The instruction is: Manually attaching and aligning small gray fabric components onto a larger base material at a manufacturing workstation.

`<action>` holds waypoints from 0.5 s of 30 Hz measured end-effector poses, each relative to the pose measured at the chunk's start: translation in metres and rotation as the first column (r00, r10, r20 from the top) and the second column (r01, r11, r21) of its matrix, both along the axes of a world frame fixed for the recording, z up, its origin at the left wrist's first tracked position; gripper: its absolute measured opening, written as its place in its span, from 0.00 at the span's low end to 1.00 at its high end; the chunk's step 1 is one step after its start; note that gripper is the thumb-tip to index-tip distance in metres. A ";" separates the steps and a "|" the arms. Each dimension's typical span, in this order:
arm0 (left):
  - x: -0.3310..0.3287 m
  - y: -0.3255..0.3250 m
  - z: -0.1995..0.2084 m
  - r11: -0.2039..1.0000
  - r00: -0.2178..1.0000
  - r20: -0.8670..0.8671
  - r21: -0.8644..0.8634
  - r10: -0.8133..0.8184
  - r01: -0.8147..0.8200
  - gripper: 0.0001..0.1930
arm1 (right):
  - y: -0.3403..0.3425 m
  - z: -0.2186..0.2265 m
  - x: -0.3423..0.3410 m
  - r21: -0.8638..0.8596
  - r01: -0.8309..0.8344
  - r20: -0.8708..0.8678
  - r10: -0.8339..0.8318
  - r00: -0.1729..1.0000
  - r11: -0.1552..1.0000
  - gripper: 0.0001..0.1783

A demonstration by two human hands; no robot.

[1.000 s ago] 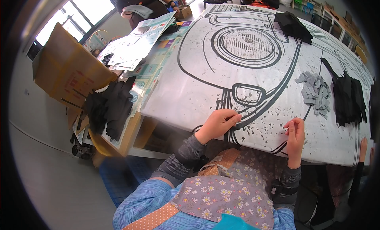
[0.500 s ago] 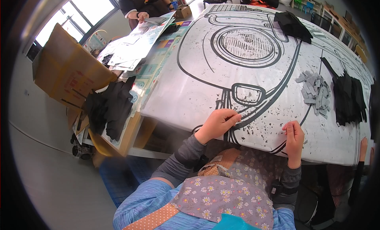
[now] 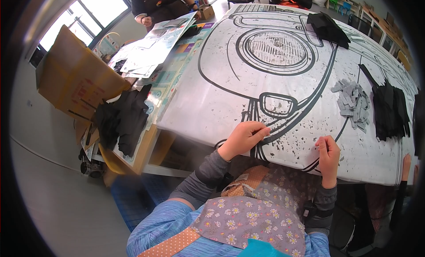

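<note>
A white sheet printed with thick black line drawing point(image 3: 208, 117) lies under both hands and spreads out around the pile of short grey fabric strips point(image 3: 354, 104). The left hand point(image 3: 242, 139), well left of the grey pile and nearer the wearer, has its fingers curled in and its thumb laid along the forefinger; whether it pinches anything, I cannot tell. The right hand point(image 3: 328, 159), nearer the wearer than the grey pile and slightly left of it, is half closed, thumb close to the bent forefinger; I cannot tell if something thin sits between them.

The sheet's near edge runs on the wearer's side of the grey pile, passing below both hands. Flat printed sheet gives room between the hands and from them up to the grey pile. Just right of that pile, a bunch of long black fabric strips point(image 3: 392, 111) narrows the space. Far left of it, past the sheet's left edge, black fabric pieces point(image 3: 126, 119) lie on a wooden-edged counter point(image 3: 149, 148).

Dark flecks left of the grey pile may be print or loose bits. Right of it, another person's hand point(image 3: 406, 162) shows only partly, near the dark lens rim
</note>
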State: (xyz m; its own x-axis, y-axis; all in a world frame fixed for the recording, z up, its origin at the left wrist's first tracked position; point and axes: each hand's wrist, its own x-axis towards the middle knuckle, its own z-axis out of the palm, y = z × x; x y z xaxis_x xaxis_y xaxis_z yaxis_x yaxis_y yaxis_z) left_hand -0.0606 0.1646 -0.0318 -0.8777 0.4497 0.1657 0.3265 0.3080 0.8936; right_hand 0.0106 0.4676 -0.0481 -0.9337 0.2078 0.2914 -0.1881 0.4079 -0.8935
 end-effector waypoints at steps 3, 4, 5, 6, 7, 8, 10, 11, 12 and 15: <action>0.000 0.000 0.000 1.000 1.000 0.000 0.001 0.002 -0.002 0.13 | 0.000 0.001 0.000 -0.008 -0.002 0.017 0.002 1.000 1.000 0.15; 0.000 0.001 0.000 1.000 1.000 0.000 -0.002 0.002 -0.002 0.13 | -0.002 0.002 0.000 -0.008 -0.002 0.018 0.002 1.000 1.000 0.15; 0.000 0.001 0.001 1.000 1.000 0.000 -0.002 0.002 -0.002 0.13 | -0.006 0.002 -0.001 -0.063 0.027 -0.009 -0.027 1.000 0.998 0.15; 0.000 0.001 0.001 1.000 1.000 -0.003 0.000 0.003 -0.003 0.13 | -0.009 0.003 -0.001 -0.119 0.054 -0.033 -0.058 0.998 0.991 0.15; 0.000 0.001 0.001 1.000 1.000 -0.005 0.002 0.003 -0.003 0.13 | -0.008 0.003 -0.001 -0.118 0.054 -0.034 -0.059 0.998 0.991 0.15; 0.000 0.001 0.001 1.000 1.000 -0.004 0.001 0.004 -0.004 0.13 | -0.005 0.002 -0.001 -0.100 0.035 -0.023 -0.038 0.999 0.994 0.15; 0.000 0.001 0.000 1.000 1.000 -0.006 0.012 0.005 -0.005 0.13 | -0.001 0.001 -0.001 -0.083 0.015 -0.011 -0.016 1.000 0.996 0.15; 0.000 0.000 -0.001 1.000 1.000 -0.006 0.013 0.005 -0.005 0.13 | 0.001 0.001 0.000 -0.032 0.003 -0.015 -0.004 1.000 0.999 0.16; 0.000 0.000 -0.002 1.000 1.000 -0.004 0.010 0.003 -0.003 0.13 | 0.001 0.001 0.000 0.020 -0.008 -0.018 0.008 1.000 1.000 0.16; 0.000 0.000 -0.001 1.000 1.000 -0.002 0.007 0.002 -0.002 0.13 | 0.002 0.002 0.001 0.094 -0.031 -0.048 0.036 0.998 0.995 0.20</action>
State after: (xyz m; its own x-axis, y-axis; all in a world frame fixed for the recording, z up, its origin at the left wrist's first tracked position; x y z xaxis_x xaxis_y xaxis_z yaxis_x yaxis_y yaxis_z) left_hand -0.0611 0.1647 -0.0331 -0.8780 0.4472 0.1706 0.3280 0.3026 0.8949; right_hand 0.0112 0.4699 -0.0462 -0.9238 0.1465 0.3539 -0.2458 0.4819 -0.8410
